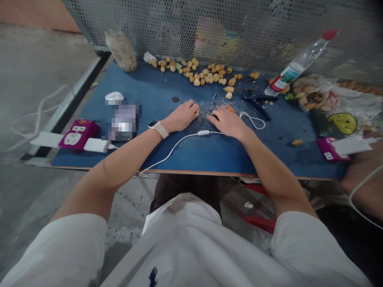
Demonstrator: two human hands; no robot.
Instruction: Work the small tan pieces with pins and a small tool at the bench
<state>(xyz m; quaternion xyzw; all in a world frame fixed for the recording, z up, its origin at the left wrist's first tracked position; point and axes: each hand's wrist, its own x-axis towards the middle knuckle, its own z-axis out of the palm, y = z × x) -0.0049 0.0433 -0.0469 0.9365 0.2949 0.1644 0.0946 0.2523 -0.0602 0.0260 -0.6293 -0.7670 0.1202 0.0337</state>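
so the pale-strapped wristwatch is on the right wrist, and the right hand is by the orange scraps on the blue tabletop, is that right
Not quite: the head view shows the pale-strapped wristwatch on the left wrist, not the right. The right hand is indeed by the orange scraps on the blue tabletop.

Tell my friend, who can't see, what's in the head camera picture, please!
A person's left hand and right hand are close together on a blue table; anything held is too small to make out. Beyond them lie many tan lumps, with a bottle to the right. A white cable lies nearer the person.
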